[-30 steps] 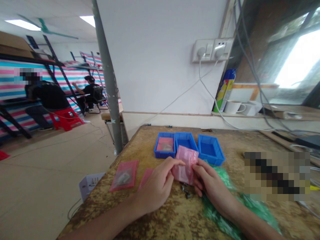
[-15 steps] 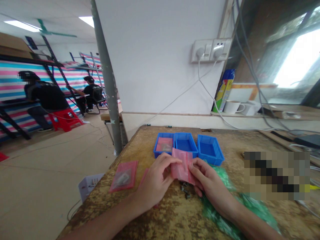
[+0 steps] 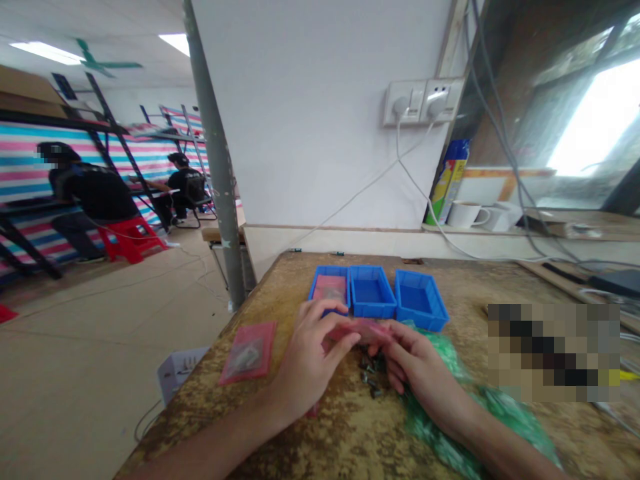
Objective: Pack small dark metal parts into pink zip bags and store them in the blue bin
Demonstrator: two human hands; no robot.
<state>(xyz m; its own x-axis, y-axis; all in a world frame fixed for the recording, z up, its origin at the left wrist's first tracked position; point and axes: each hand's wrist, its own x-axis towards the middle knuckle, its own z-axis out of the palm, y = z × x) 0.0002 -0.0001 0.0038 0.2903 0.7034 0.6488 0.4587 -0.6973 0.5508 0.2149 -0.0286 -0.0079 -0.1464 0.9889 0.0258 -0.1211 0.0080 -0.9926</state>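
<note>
Left hand [image 3: 315,347] and right hand [image 3: 417,357]: fingers pinched on opposite ends of the pink plastic bag [image 3: 369,329], above the surface [image 3: 360,443]. One filled bag [image 3: 249,353] lies left; another bag [image 3: 331,287] occupies the left blue bin [image 3: 314,285]; loose screws [image 3: 371,383] appear unbagged.

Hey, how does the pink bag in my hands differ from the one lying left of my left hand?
The held bag is up between your left hand and right hand; the left bag lies flat on the table. The held bag shows almost edge-on, the left bag its broad face. Pale contents show in the left bag; the held bag's can't be made out. Both are pink.
</note>
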